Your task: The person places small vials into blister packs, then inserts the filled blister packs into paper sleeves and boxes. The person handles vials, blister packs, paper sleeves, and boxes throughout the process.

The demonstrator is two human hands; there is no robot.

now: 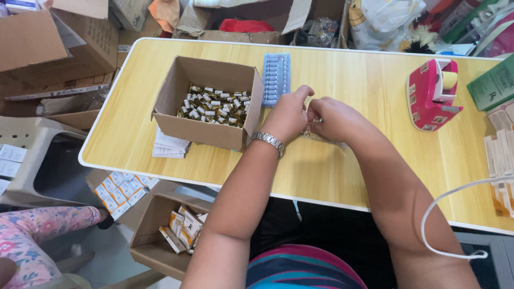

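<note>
My left hand (287, 115) and right hand (327, 119) pinch one small vial (308, 131) together (barely visible), while the cardboard box (206, 136) beside them sits full of loose vials (214, 105), so most remain.

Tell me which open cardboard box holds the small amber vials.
The open box on the table, left of the left hand. The floor box below the table's edge holds small cartons instead.

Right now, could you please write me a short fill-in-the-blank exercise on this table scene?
1. The open cardboard box holds small amber ____.
2. The watch sits on the ____ wrist.
3. The tape dispenser is ____ in colour.
4. Both hands, left hand and right hand, meet just ____ of the box.

Missing words: vials; left; pink; right
</note>
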